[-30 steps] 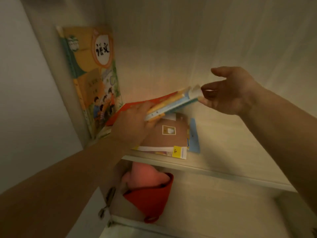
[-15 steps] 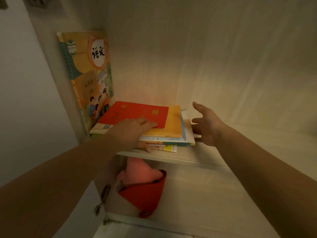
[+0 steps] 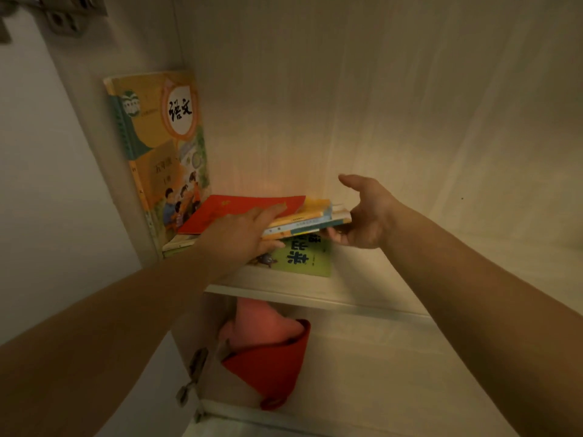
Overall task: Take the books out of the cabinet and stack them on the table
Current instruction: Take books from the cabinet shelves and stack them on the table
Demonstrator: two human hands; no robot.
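1. The left hand (image 3: pixel 243 234) clamps the near edge of a small pile of books (image 3: pixel 303 220), fingers flat on the red cover, thumb tucked beneath.
2. The right hand (image 3: pixel 362 216) cups the pile's far end, fingers under it, thumb raised clear.
3. Between both hands the pile tilts above the cabinet shelf (image 3: pixel 315 288).
4. Directly below the grip lies a green book (image 3: pixel 303 258); left of it an orange textbook (image 3: pixel 164 146) leans upright.
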